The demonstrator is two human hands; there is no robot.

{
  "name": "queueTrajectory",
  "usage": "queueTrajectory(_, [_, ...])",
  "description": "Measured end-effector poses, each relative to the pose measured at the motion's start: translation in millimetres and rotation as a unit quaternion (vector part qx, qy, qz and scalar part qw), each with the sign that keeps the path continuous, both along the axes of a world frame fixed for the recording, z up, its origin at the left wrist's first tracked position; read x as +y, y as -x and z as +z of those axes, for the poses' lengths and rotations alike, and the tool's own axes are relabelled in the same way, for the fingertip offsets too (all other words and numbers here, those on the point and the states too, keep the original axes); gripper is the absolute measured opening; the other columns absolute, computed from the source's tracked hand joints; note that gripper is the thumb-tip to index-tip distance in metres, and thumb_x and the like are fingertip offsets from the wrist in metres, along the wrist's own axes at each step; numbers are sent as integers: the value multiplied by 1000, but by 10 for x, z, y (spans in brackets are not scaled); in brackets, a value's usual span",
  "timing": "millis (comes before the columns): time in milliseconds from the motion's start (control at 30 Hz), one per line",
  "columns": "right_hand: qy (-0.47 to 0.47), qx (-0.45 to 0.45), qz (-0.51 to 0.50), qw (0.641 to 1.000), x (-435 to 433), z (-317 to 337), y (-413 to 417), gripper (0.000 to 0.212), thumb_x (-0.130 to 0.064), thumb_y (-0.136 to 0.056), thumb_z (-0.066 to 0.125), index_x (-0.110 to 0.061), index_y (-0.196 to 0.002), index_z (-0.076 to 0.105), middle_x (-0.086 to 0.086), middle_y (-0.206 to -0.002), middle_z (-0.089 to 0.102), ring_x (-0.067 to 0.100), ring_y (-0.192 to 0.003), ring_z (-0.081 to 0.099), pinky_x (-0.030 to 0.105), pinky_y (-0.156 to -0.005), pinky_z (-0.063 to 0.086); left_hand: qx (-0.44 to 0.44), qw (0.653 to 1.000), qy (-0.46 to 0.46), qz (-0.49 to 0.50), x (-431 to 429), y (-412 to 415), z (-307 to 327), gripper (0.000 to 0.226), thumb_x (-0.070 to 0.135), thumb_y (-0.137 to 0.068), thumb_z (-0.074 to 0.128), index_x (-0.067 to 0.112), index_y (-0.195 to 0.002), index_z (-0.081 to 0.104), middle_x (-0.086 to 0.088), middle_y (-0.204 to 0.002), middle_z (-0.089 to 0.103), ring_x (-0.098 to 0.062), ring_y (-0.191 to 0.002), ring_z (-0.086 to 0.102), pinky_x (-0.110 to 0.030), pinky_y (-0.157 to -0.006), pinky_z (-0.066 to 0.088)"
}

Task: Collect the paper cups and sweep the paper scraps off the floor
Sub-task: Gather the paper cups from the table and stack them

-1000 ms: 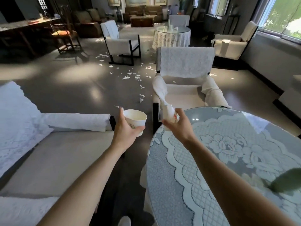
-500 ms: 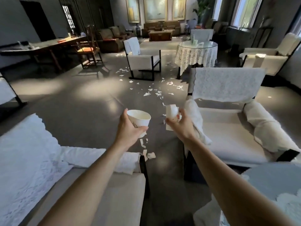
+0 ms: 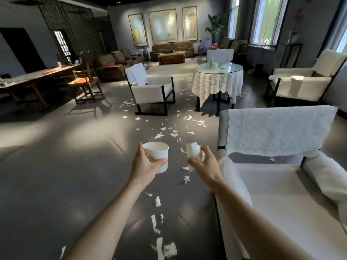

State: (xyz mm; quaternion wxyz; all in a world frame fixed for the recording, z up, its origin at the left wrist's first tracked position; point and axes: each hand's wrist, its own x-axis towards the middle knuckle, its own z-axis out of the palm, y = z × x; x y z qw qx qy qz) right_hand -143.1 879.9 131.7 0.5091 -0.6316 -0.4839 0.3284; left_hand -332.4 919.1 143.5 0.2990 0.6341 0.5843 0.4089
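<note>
Lying at my feet: torn paper strips (image 3: 159, 246) on the dark floor (image 3: 56, 184), a trail running ahead between my arms.
Left hand (image 3: 144, 167): fingers and thumb wrapped round an upright paper cup (image 3: 156, 154), mouth up, leaf print on its side.
Right hand (image 3: 203, 166): fingers curled round a crushed paper cup (image 3: 192, 152) with a red print, just beside the first and not touching it.
At my right: a white armchair (image 3: 281, 194), a lace cover (image 3: 272, 132) over its back.
Mid-floor: the thickest scatter of paper scraps (image 3: 174, 135), between that chair and a second armchair (image 3: 150, 91).
Far off: a glass-topped round table (image 3: 217, 73) in a lace cloth; what looks like another cup (image 3: 216, 65) stands on it.
Step in hand: cup collecting, by my reading; sweeping not yet begun, nothing to sweep with in sight.
Next move: probably nest the crushed cup in the whole one to free a hand, then walk to the far table.
</note>
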Motion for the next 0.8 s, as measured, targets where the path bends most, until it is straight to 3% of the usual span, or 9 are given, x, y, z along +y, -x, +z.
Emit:
queueTrajectory(100, [4,-4,-11,1000,903,228,-469,36,-16,-79,71,-15,-107,48,9,-100,62,25,-85,64,41,-71,58,-15,999,-11,-39,972,-471,180,100,25,-72,83,14,-149,21,7,-124,48,-16,-115,49,-15,-80,35])
queueTrajectory(200, [-11,-13,-14,1000,1806,444,-764,37,-17,-80,73,-19,-104,46,1,-92,61,13,-76,60,34,-70,56,-25,998,-19,-58,1893,-721,286,107,31,-69,84,19,-151,16,2,-138,47,-18,-123,48,-26,-95,40])
queueTrajectory(300, [-29,-9,-13,999,2764,488,-948,38,-22,-80,76,-20,-102,45,-6,-85,57,15,-77,61,35,-73,56,-32,998,-24,-49,2902,-889,269,102,32,-67,86,20,-147,24,1,-136,50,-20,-119,51,-32,-96,43])
queueTrajectory(400, [-56,-8,-30,998,3753,403,-1182,37,-24,-79,77,-23,-99,46,-8,-79,56,1,-65,60,12,-54,50,-50,998,-22,-41,4043,-1155,165,99,31,-68,85,17,-146,26,-1,-135,51,-19,-118,50,-32,-94,42])
queueTrajectory(467, [-71,11,-51,996,4443,306,-1397,35,-18,-78,77,-25,-95,47,-11,-79,55,-6,-62,60,7,-46,43,-66,996,-24,-51,4830,-1392,77,97,30,-69,84,16,-146,26,1,-130,51,-15,-111,49,-23,-86,40])
queueTrajectory(533, [-68,23,-76,995,5192,229,-1661,36,-11,-78,76,-21,-99,49,-8,-83,54,5,-65,59,9,-45,44,-74,994,-28,-75,5646,-1656,38,95,31,-71,83,17,-146,27,4,-124,52,-13,-106,48,-19,-80,41])
queueTrajectory(633, [-56,37,-102,992,6215,285,-2112,40,-7,-77,76,-14,-108,50,-7,-85,52,8,-69,53,11,-47,48,-69,991,-32,-111,6822,-2145,169,93,28,-71,83,14,-145,27,1,-126,49,-20,-115,49,-30,-90,41])
queueTrajectory(700, [-57,23,-135,989,6762,363,-2494,42,-9,-74,79,-14,-105,50,-6,-85,53,6,-69,53,12,-48,47,-58,987,-38,-146,7484,-2578,275,89,25,-71,83,12,-143,31,2,-121,47,-17,-109,47,-26,-85,37])
queueTrajectory(800, [-52,16,-205,977,7426,351,-3200,46,-14,-72,82,-14,-105,50,5,-95,58,14,-78,57,21,-56,49,-45,975,-39,-213,8283,-3420,340,82,24,-71,83,13,-138,36,9,-109,49,-11,-98,45,-4,-68,34])
